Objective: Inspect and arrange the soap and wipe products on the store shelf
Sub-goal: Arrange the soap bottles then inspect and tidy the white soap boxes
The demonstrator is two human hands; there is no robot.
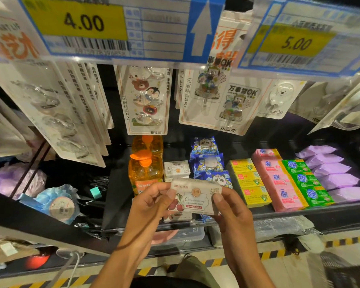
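item: white soap box [195,197], cherry print, held level over the front edge of the shelf [299,210], printed face up toward the camera.
left hand [152,201]: grips the box's left end, thumb [170,193] on the front face, other fingers curled behind it.
right hand [231,206]: grips the right end the same way, thumb on the front, curled fingers behind and under. the box spans the gap between the two thumbs.
on the shelf, left to right: orange bottles [146,171]; a row of matching white boxes [176,168] running back from the held one; blue panda packs [207,163]; yellow boxes [249,179]; pink bars [279,181]; green bars [306,179]; purple packs [333,171] nearest the right edge.
above the shelf: hook cards [146,100] hanging; price tags marked 4.00 [81,21] and 5.00 [295,43].
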